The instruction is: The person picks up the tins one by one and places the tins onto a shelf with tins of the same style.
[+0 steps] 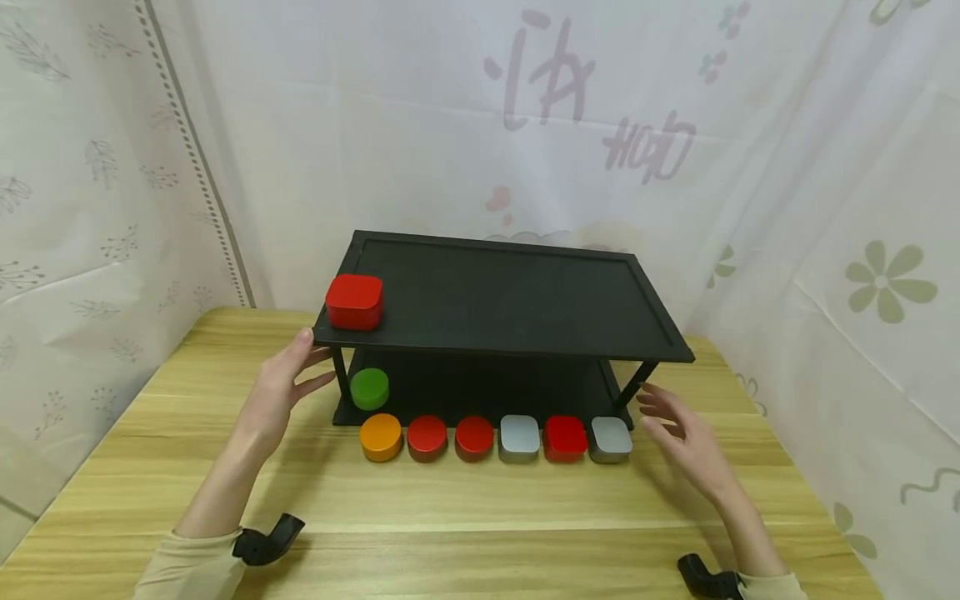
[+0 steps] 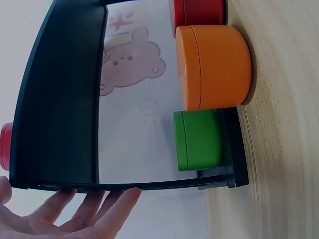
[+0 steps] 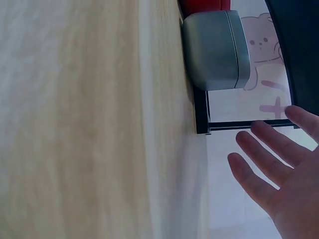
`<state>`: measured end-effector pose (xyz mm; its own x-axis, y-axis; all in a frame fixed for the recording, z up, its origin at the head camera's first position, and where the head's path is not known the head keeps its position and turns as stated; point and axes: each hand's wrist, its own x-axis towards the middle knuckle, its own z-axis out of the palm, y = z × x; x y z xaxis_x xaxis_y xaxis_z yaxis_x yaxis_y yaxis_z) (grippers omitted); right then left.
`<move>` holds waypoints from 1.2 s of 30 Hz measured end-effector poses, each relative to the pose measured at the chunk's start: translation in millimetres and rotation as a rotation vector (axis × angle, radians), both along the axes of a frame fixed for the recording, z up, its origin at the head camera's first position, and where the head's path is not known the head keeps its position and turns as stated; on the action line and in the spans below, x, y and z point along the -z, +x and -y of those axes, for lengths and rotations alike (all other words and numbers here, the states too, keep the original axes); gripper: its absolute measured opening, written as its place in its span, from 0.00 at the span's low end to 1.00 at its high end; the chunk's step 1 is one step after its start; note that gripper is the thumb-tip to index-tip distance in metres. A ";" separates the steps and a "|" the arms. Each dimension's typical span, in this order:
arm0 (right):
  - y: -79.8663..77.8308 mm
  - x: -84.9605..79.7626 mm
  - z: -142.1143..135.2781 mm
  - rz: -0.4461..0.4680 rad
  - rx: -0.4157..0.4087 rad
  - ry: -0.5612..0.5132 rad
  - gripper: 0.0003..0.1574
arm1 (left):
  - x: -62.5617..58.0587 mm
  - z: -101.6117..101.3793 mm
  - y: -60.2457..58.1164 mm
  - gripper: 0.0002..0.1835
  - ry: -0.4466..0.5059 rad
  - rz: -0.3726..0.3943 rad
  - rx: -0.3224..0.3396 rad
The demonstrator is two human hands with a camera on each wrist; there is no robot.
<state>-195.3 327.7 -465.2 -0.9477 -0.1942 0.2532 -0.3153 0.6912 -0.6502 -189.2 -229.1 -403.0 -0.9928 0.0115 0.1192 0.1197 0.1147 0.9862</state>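
Note:
A black two-tier shelf [image 1: 495,292] stands on the table. My left hand [image 1: 281,387] is at its left side, with the thumb by the top tier's front corner and the fairly straight fingers [image 2: 89,211] along the side edge. Beside the right-hand post, my right hand [image 1: 686,437] has its fingers [image 3: 269,162] spread and holds nothing. A red square tin [image 1: 354,302] sits on the top tier at the left. On the lower tier, also at the left, is a green round tin [image 1: 370,389].
Along the shelf's front runs a row: an orange round tin [image 1: 380,437], two red round tins [image 1: 427,438], a silver square tin [image 1: 519,438], a red square tin [image 1: 565,438] and another silver square tin [image 1: 611,439]. Printed curtains [image 1: 450,125] hang behind the wooden table [image 1: 450,533].

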 end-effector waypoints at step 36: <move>-0.7 6.1 19.3 0.147 -0.144 0.115 0.54 | 0.3 3.7 -2.1 0.34 0.064 0.003 0.048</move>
<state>-196.0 308.4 -471.3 -0.9333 -0.3493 0.0831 -0.3236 0.7181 -0.6161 -191.3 -232.8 -403.3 -0.9917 0.0518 0.1181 0.1204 0.0455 0.9917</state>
